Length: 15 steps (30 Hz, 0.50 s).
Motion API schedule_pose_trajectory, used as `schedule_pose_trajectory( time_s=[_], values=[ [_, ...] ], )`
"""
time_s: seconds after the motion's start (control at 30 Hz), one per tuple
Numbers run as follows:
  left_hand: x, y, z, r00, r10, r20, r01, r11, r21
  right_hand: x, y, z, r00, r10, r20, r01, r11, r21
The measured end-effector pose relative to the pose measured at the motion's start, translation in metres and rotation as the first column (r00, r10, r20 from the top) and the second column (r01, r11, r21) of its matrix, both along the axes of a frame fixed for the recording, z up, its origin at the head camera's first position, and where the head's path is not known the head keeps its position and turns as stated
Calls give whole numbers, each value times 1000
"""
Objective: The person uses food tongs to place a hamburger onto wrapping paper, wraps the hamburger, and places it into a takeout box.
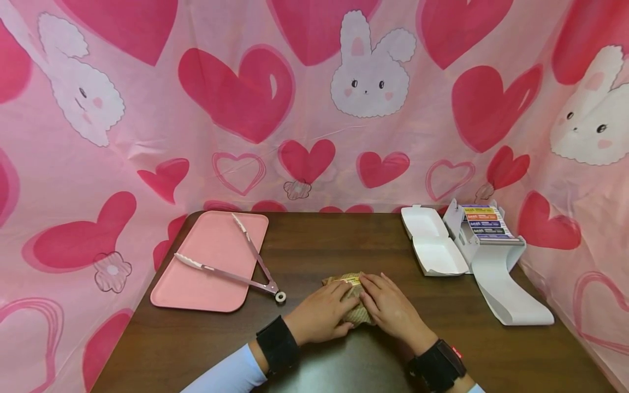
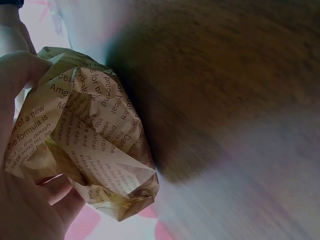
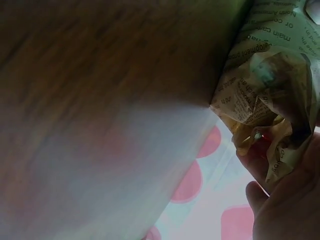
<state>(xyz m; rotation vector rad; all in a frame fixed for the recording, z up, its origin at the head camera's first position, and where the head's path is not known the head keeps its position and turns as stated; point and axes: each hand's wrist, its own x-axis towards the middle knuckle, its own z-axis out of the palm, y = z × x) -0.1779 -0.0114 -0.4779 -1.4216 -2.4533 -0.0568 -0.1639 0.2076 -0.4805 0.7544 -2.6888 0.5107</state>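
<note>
Between both hands is a small parcel (image 1: 360, 316) wrapped in brown paper with printed text, resting on the dark wooden table. A yellow label (image 1: 351, 281) shows on its top near the far side. My left hand (image 1: 321, 308) grips the parcel's left side; the left wrist view shows thumb and fingers around the creased wrapper (image 2: 100, 135). On the right side, my right hand (image 1: 393, 310) holds it with fingers laid over the top. In the right wrist view, fingers reach around a crumpled, folded end of the paper (image 3: 260, 100). What is inside stays hidden.
At the left lies a pink tray (image 1: 206, 292), with spread tongs (image 1: 231, 274) lying partly across it. At the back right are an opened white takeaway box (image 1: 437, 254) and a white dispenser (image 1: 484, 224) with coloured labels, its pale strip (image 1: 516, 311) trailing forward. Patterned cloth (image 1: 314, 125) surrounds the table.
</note>
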Motion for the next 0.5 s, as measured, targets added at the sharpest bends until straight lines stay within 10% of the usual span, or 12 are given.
schedule_pose_trajectory(
  time_s=[0.5],
  values=[
    [-3,-1,-1,1000,-4,25,4,1000,18,-4,30,10,986,-145,87,149,988,-32]
  ],
)
